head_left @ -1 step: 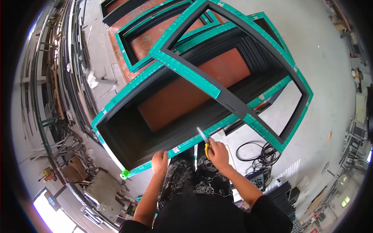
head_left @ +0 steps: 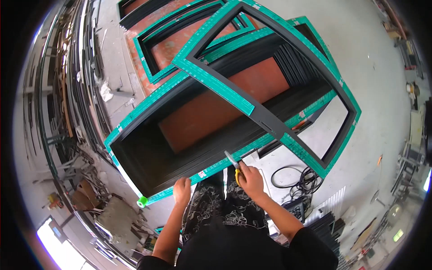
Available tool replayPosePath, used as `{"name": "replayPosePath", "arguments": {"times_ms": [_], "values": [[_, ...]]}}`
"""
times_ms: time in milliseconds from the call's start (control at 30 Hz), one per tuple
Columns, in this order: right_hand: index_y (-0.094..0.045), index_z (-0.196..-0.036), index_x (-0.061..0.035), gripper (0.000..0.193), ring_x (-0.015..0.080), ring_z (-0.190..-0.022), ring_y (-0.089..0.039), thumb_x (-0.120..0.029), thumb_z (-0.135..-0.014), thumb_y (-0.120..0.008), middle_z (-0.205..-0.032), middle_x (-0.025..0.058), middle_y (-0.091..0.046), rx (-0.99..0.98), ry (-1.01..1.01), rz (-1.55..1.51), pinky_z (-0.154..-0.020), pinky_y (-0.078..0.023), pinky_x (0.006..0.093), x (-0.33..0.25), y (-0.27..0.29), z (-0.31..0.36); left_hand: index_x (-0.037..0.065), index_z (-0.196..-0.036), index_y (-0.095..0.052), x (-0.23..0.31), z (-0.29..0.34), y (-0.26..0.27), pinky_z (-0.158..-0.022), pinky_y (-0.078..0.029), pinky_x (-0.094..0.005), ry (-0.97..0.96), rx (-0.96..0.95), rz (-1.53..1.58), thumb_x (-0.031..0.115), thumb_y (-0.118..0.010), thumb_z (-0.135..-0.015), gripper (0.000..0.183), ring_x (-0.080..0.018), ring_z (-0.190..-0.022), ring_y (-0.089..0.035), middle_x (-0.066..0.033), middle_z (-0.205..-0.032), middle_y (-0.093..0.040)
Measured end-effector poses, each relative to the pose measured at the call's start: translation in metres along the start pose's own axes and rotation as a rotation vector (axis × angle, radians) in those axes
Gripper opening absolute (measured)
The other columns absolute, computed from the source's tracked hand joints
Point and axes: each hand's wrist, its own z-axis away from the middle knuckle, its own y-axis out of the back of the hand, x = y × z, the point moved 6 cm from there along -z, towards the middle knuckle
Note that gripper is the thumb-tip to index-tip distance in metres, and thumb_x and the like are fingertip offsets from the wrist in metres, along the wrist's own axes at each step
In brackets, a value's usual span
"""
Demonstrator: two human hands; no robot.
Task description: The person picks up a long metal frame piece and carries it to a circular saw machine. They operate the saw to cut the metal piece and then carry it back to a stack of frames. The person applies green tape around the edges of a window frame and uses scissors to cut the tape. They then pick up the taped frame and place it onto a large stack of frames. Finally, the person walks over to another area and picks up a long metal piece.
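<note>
My right hand (head_left: pixel 251 181) grips a pair of scissors (head_left: pixel 237 172) by the yellow handle, the metal blades pointing up and left over the near edge of the frame stack. Closed fingers of my left hand (head_left: pixel 182 191) rest at that same edge, and what they pinch is hidden. Under both hands lies a stack of dark rectangular frames (head_left: pixel 155 104) with green film along the top faces. A small bright green tape roll (head_left: pixel 142 201) sits at the near left corner. Across the stack's right part lies a separate dark frame (head_left: pixel 262 118) with green film and a crossbar.
More green-filmed frames (head_left: pixel 143 55) lie beyond on a reddish board (head_left: pixel 173 50). Long metal profiles (head_left: pixel 83 90) are piled along the left. Coiled black cable (head_left: pixel 309 182) lies on the floor to the right, near a bundle of dark bars (head_left: pixel 324 229).
Both hands have shifted very slightly left, with the scissors in the right hand. The whole view has moved a little too; the grips look the same.
</note>
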Motion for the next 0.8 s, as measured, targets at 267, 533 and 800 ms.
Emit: {"name": "replayPosePath", "arguments": {"times_ms": [267, 533, 800], "values": [[-0.059, -0.126, -0.0020, 0.046, 0.0360, -0.089, -0.060, -0.011, -0.082, -0.067, -0.094, 0.0166, -0.063, -0.056, 0.134, 0.098, -0.077, -0.049, 0.0464, 0.000, -0.039, -0.008, 0.010, -0.103, -0.074, -0.144, 0.040, -0.042, -0.093, -0.050, -0.0495, 0.437, -0.306, -0.284, 0.031, -0.054, -0.082, 0.035, -0.0386, -0.105, -0.065, -0.0204, -0.109, -0.069], [-0.058, -0.120, 0.0012, 0.045, 0.0370, -0.092, -0.059, -0.011, -0.079, -0.072, -0.099, 0.0180, -0.062, -0.217, 0.379, 0.156, -0.080, -0.048, 0.0471, -0.087, -0.115, 0.006, 0.004, -0.109, -0.056, -0.302, 0.108, -0.003, -0.092, -0.042, -0.0514, 0.588, 0.534, 0.135, 0.022, -0.072, -0.071, 0.044, -0.0424, -0.103, -0.053, -0.0216, -0.101, -0.058], [-0.056, -0.125, 0.0008, 0.049, 0.0370, -0.097, -0.059, -0.012, -0.080, -0.071, -0.104, 0.0174, -0.062, -0.439, 0.470, 0.170, -0.085, -0.049, 0.0454, -0.203, -0.275, 0.035, 0.011, -0.137, -0.047, -0.301, 0.050, 0.159, -0.099, -0.045, -0.0462, 0.419, 0.709, -0.080, 0.021, -0.083, -0.071, 0.076, -0.0386, -0.119, -0.051, -0.0204, -0.127, -0.052]]}}
